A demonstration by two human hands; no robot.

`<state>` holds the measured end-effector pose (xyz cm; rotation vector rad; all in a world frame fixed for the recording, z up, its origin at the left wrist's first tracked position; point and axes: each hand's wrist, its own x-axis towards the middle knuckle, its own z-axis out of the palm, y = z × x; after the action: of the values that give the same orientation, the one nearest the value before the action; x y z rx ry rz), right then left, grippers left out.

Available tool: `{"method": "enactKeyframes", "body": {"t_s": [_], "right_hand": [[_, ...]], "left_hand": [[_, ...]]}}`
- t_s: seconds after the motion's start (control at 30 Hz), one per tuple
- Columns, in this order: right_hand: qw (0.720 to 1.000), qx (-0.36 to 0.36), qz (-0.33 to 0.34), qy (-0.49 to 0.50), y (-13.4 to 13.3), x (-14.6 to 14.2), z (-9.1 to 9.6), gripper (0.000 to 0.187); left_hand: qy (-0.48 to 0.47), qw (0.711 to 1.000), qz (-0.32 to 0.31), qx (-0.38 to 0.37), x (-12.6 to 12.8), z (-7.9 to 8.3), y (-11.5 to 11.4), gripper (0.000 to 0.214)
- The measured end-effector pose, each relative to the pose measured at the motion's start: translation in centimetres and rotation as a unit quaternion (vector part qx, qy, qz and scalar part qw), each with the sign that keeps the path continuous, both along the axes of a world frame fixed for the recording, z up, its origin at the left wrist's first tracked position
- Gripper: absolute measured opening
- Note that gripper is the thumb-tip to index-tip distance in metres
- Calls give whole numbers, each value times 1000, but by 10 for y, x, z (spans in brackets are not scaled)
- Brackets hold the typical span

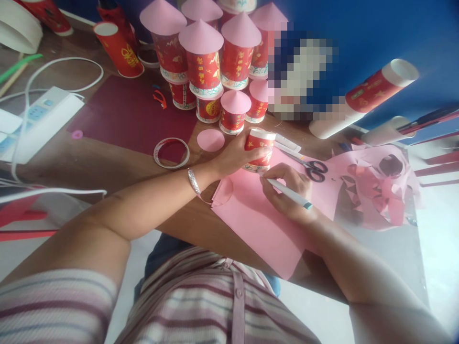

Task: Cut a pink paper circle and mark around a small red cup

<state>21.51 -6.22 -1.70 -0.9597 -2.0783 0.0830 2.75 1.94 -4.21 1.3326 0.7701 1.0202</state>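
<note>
My left hand grips a red paper cup that stands upside down on a pink paper sheet. My right hand is closed around a white pen, whose tip touches the paper at the cup's rim. A silver bracelet sits on my left wrist. A cut pink paper circle lies just left of the cup.
Stacked red cups with pink cone tops stand behind. Black-handled scissors lie right of the cup, pink scraps further right. A tape ring, a white power strip with cables and a dark red sheet lie left.
</note>
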Motion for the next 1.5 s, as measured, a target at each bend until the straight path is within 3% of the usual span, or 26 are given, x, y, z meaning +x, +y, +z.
{"method": "enactKeyframes", "body": {"t_s": [0.17, 0.33, 0.93, 1.17, 1.5], "right_hand": [[1000, 2, 2, 2, 1, 2, 1, 20], [1000, 14, 1, -7, 2, 2, 3, 21], [999, 19, -28, -28, -1, 4, 9, 15], [1000, 16, 10, 0, -2, 1, 3, 15], [999, 29, -1, -19, -1, 1, -2, 11]], "left_hand": [[-8, 1000, -4, 4, 0, -3, 2, 37], [-7, 1000, 2, -13, 0, 1, 0, 45], [-19, 1000, 1, -20, 1, 5, -1, 45], [-28, 999, -1, -22, 1, 4, -2, 45], [-11, 1000, 0, -10, 1, 4, -3, 41]]}}
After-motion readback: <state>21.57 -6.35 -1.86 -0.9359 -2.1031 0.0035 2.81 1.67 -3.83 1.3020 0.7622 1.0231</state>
